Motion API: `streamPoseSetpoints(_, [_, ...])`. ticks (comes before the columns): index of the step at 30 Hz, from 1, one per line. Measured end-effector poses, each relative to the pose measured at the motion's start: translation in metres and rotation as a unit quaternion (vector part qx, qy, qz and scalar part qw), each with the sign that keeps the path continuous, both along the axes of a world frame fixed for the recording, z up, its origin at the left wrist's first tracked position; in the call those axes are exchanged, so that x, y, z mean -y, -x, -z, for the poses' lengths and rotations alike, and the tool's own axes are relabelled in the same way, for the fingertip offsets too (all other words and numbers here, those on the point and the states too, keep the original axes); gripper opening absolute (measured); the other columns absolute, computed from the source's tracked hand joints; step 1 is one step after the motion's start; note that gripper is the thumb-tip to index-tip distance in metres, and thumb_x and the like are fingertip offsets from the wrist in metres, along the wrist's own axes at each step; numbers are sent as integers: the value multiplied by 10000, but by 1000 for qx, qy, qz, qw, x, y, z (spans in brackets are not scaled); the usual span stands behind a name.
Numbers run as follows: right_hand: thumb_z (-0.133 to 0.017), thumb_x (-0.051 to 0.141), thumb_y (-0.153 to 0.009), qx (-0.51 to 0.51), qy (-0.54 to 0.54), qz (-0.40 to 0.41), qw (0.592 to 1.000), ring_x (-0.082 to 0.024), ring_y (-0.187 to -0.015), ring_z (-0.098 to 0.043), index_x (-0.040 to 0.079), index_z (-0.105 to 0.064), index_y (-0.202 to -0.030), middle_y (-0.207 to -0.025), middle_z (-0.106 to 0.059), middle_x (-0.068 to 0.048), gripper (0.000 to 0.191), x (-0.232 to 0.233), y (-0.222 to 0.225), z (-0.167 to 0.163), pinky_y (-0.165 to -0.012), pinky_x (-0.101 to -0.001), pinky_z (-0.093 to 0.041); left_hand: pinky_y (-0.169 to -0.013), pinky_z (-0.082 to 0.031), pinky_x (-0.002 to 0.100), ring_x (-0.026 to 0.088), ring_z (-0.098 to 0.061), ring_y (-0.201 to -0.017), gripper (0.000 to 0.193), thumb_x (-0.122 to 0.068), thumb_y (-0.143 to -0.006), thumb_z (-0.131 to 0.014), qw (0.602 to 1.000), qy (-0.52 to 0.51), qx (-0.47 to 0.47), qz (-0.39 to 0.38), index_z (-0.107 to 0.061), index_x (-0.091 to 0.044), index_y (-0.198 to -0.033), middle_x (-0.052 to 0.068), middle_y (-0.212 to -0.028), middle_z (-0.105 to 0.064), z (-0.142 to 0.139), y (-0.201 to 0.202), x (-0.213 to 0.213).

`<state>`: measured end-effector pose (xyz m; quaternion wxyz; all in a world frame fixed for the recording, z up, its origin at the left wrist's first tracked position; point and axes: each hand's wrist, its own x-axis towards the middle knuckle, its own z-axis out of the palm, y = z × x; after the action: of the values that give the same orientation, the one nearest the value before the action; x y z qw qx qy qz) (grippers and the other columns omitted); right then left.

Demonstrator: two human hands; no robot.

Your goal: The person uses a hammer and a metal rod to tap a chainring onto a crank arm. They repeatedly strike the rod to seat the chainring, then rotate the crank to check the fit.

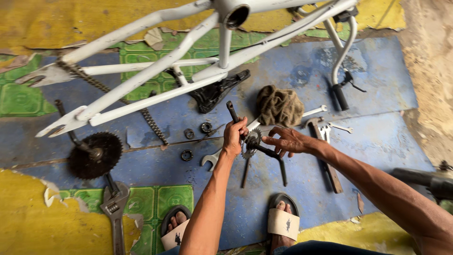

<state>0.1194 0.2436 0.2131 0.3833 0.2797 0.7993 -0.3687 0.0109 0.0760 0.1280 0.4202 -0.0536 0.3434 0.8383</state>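
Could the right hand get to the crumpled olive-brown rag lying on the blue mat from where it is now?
Probably yes. The right hand is open, holding nothing, and the crumpled olive-brown rag lies just beyond its fingertips on the blue mat, with nothing between them.

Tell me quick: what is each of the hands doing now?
Left hand: closed around the black crank arm.
Right hand: open, fingers spread beside the small sprocket, holding nothing.

Patchwork floor of worn sheeting, seen from above

A scuffed blue sheet (377, 89) covers the middle of the ground, with torn yellow covering (56, 23) along the top and lower corners and green patterned tile-print (19, 97) (faded, peeling at the edges) showing between them. Bare sandy earth (432, 61) runs down the right side. Soft, even daylight casts only faint shadows.
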Motion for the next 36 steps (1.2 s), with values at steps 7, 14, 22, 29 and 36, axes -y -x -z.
streamPoseSetpoints(7, [-432,759,-811,-18,31,58,998,-361,-937,-774,94,-284,-1469,-1258,-678,-224,948,19,-50,11,-728,-450,-649,-558,-328,271,84,-387,-554,273,-121,-949,-684,996,13,12,86,-495,-135,-752,-52,-616,-416,28,-18,-17])
streamPoseSetpoints(14, [-353,787,-829,43,63,43,996,-370,-981,-757,143,-218,-1488,-1307,-626,-241,932,41,-66,11,-759,-474,-666,-753,-451,310,154,-534,-709,288,-300,-989,-604,971,127,-103,175,-587,-95,-788,6,-691,-587,61,-42,-9])
streamPoseSetpoints(22, [-433,568,-956,-15,-214,-102,972,-355,-767,-762,152,-281,-1569,-1380,-586,-168,757,-9,-14,23,-592,-475,-600,-767,-466,373,181,-576,-800,434,-477,-970,-569,932,265,-164,187,-641,-54,-902,45,-809,-638,69,-39,-1])
streamPoseSetpoints(29, [-641,332,-885,-141,-360,-117,915,-508,-1060,-604,62,-292,-1553,-1434,-430,-353,800,-65,43,56,-811,-530,-576,-831,-486,390,243,-613,-904,584,-593,-976,-492,920,291,-222,139,-569,-44,-1160,151,-1006,-644,46,-31,7])
streamPoseSetpoints(36, [-458,236,-1026,-185,-269,28,945,-343,-687,-696,6,-664,-1104,-920,-722,-233,319,-79,30,71,-603,-499,-590,-953,-478,498,347,-591,-1160,708,-632,-1042,-503,763,393,-505,-86,-548,-8,-1374,205,-1281,-609,13,-46,20])
